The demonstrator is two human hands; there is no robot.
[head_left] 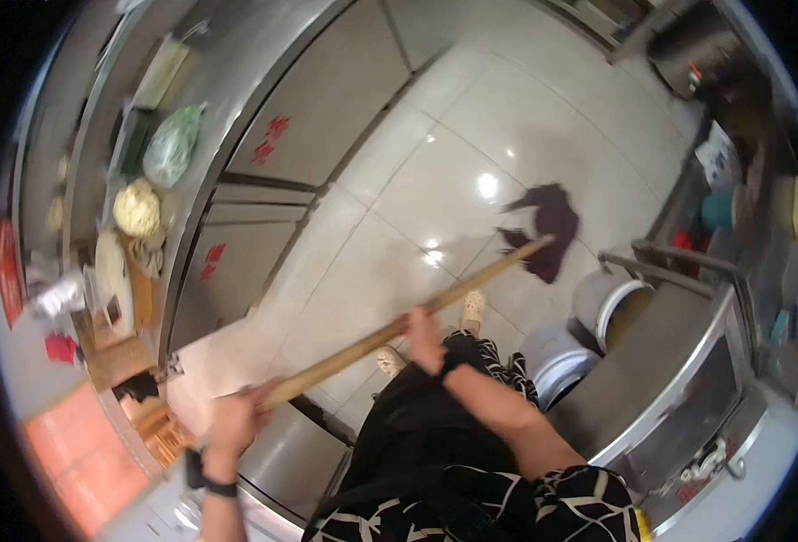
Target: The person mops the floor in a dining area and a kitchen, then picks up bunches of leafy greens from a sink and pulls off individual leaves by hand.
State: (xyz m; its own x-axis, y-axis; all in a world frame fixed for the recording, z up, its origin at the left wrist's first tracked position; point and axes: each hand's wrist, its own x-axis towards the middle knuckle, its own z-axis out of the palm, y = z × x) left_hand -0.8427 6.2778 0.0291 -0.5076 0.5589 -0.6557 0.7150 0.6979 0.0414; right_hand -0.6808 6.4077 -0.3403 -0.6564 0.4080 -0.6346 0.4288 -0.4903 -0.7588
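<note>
A mop with a long wooden handle (354,350) slants across the view from lower left to upper right. My left hand (239,417) is closed around the top end of the handle. Farther down the shaft, my right hand (424,340) also grips it, with a dark band on the wrist. The dark maroon mop head (557,226) lies spread on the tiled floor (399,190), ahead and to the right of my feet. Its strands look blurred.
Steel cabinets (304,99) with red lettering line the left. On the counter are a bagged green item (175,144) and a pale yellow round item (137,208). At right stand white buckets (557,348) beside a steel cart (652,361). A large pot (697,54) sits at upper right.
</note>
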